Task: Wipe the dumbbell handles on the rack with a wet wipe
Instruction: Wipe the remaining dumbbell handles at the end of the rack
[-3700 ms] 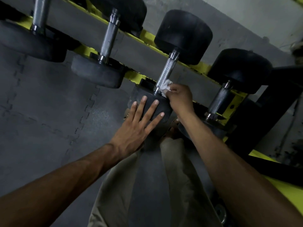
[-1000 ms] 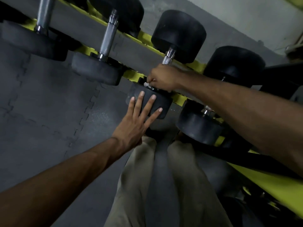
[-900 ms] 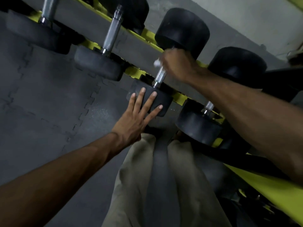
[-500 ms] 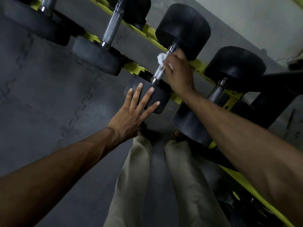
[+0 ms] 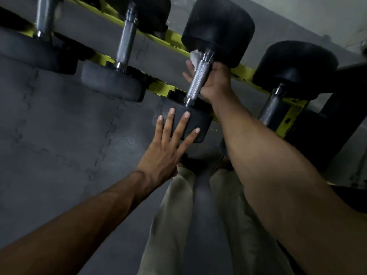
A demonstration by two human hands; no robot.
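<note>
With right hand (image 5: 214, 82) clamped round knurled steel dumbbell handle (image 5: 197, 79), holds white wet wipe (image 5: 195, 56) now at far end, not near; braces flat, spread left hand (image 5: 164, 153); likely completes this pass.

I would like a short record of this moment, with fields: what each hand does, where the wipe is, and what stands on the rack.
left hand: flat, straight fingers on the dumbbell's near head
right hand: wrapped round the handle, holding the wet wipe against it
wet wipe: white, shows at the handle's far end
rack: yellow rails, four dumbbells in view
</note>
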